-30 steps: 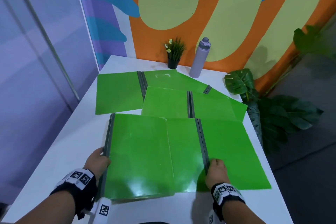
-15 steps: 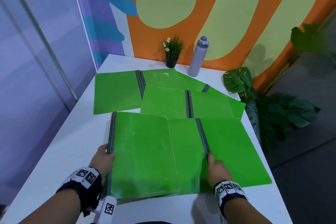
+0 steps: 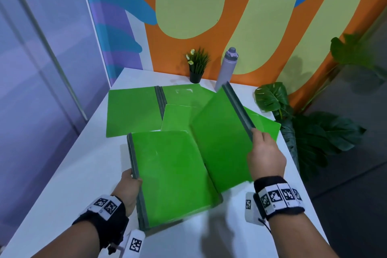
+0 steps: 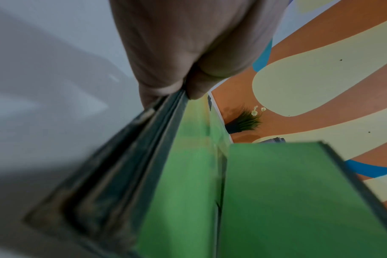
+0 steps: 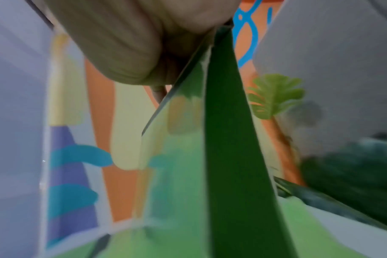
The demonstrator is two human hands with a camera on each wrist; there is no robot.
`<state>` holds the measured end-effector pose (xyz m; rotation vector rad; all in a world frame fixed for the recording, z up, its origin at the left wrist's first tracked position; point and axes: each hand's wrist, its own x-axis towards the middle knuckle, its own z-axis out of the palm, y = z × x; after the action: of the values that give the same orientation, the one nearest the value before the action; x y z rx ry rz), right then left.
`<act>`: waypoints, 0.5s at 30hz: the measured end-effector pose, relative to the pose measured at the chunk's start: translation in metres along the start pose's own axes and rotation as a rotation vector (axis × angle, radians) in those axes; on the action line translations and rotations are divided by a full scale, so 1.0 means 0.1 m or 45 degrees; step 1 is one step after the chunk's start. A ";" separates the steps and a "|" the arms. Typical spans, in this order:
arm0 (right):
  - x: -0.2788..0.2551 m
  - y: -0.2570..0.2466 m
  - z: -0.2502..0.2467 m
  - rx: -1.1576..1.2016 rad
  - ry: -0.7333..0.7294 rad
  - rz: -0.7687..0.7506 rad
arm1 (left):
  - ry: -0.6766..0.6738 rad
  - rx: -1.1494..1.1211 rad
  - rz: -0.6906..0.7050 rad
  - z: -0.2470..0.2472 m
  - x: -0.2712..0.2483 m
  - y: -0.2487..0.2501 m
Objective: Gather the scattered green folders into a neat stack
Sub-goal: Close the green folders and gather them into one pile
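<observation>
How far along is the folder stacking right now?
Partly done. The left hand grips a stack of several folders by their grey spines. The right hand holds a lifted folder by its spine, tilted toward the stack. Other folders still lie scattered behind on the table.

It looks like an office or studio corner. A white desk (image 3: 83, 174) meets a bright mural wall (image 3: 188, 6), with glass partition (image 3: 31, 69), potted plant (image 3: 197, 65) and water bottle (image 3: 227, 69).

folders (image 3: 173, 174): count unclear, several overlapping; hands (image 3: 265, 153): 2; bottle (image 3: 227, 67): 1; potted plant (image 3: 196, 65): 1; table (image 3: 69, 174): 1
</observation>
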<state>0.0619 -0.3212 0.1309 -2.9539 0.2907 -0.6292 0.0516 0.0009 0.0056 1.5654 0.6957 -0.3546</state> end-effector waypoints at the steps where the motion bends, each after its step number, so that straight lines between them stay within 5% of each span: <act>1: 0.02 -0.13 -0.10 0.022 0.073 -0.079 | -0.024 -0.033 -0.013 0.03 -0.04 0.02; 5: -0.12 -0.67 -0.40 0.143 0.022 -0.400 | -0.075 -0.135 -0.092 0.07 -0.11 0.05; 11: -0.52 -0.90 0.13 0.590 -0.841 -0.475 | -0.135 -0.290 -0.290 0.00 -0.12 0.09; 15: -0.61 -0.60 0.81 0.194 -1.097 -0.456 | -0.125 -0.140 -0.300 0.00 -0.15 0.09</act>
<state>0.0508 -0.2446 0.0421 -2.8117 -0.3495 0.5916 0.0452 -0.0019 0.0216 1.3561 0.8118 -0.5552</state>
